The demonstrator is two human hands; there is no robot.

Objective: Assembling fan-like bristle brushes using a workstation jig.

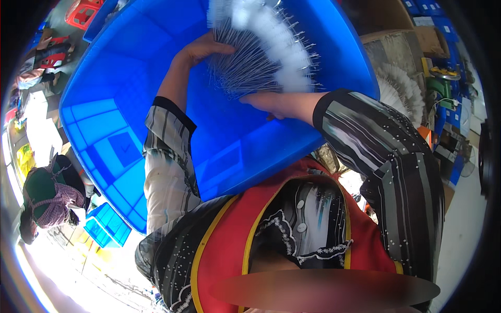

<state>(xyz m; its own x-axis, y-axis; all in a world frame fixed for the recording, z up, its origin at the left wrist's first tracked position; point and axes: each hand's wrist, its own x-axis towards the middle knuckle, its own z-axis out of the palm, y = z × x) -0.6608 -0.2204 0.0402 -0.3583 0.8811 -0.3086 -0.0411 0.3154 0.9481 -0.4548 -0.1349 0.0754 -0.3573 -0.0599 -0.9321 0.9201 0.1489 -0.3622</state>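
Observation:
A big fanned bundle of thin wire-stemmed brushes [248, 65] with white bristle heads is held over a large blue plastic bin [141, 68]. My left hand [206, 48] grips the bundle's left side, its thumb lying against the wires and its other fingers hidden behind them. From the lower right, my right hand [267, 103] is closed around the near end of the bare stems, with most of its fingers out of sight. The white heads fan out toward the top and right, and the wire ends gather near my right hand.
More white-bristled brushes [399, 94] lie right of the bin, by cardboard boxes [430, 41] and a green machine [442, 91]. A person [55, 188] is at the left near a small blue basket [108, 224]. A red stool [82, 13] stands at the far left.

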